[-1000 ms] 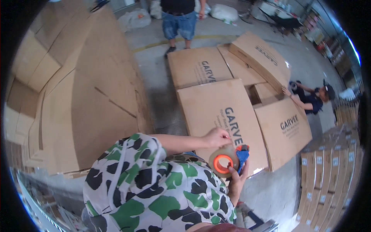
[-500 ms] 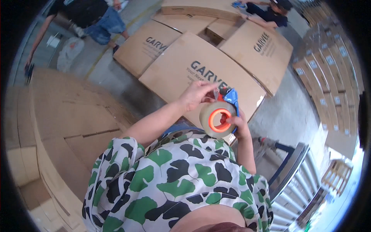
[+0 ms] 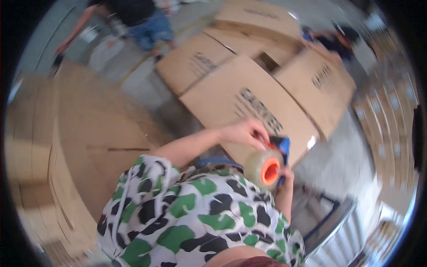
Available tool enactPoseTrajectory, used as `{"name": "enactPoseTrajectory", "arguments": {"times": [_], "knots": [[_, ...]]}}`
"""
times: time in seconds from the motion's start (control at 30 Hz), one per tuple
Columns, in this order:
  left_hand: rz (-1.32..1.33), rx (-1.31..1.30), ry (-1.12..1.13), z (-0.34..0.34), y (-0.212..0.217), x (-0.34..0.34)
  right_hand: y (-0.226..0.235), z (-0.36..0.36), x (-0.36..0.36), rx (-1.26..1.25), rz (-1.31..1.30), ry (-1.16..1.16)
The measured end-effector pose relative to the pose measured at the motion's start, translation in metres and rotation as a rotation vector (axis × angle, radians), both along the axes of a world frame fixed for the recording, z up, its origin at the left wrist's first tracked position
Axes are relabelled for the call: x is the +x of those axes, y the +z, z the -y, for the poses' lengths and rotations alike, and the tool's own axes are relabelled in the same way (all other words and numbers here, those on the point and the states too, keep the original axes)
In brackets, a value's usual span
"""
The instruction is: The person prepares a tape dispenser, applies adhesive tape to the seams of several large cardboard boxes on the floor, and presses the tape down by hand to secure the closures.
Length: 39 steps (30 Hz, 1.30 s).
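At the far left of the tape dispenser [image 3: 282, 143] between your hands, your left hand [image 3: 247, 132] is holding its fingers curled, any pinch too blurred to tell, while your right hand [image 3: 287, 177] is gripping the dispenser's near side.

The tape roll [image 3: 254, 167] has turned, its orange core [image 3: 265, 175] now showing narrower and angled toward the right hand [image 3: 286, 178].

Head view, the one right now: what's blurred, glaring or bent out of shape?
Head view: blur smears the print on the nearest box and softens the tape roll; head view: white glare near that box's right-hand corner; head view: fisheye distortion curves the carton stack along the right rim, and the corners go black.
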State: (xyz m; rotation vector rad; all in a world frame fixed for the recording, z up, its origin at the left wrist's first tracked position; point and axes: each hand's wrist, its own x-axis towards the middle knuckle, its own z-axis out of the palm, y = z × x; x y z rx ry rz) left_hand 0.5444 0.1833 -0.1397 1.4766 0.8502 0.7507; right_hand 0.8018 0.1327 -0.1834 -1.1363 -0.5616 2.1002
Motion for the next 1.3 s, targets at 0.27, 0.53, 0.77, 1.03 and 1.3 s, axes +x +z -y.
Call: {"name": "enactPoseTrajectory", "arguments": {"times": [0.27,0.53,0.77,1.03,1.3], "knots": [[-0.197,0.231,-0.149,0.004,0.001,0.006,-0.041,-0.009,0.031,0.049,-0.075,0.126],[0.057,0.0,-0.037,-0.012,-0.008,-0.026,-0.015,-0.061,-0.013,0.149,-0.04,0.305],[0.09,0.056,0.163,-0.011,-0.024,-0.028,-0.013,-0.08,-0.028,0.198,0.01,0.408],[0.007,0.266,0.266,0.007,-0.001,-0.011,-0.001,-0.07,-0.018,0.291,-0.002,0.357],[-0.163,0.326,0.441,-0.001,-0.001,0.009,0.005,-0.053,-0.011,0.352,0.074,0.318]]}}
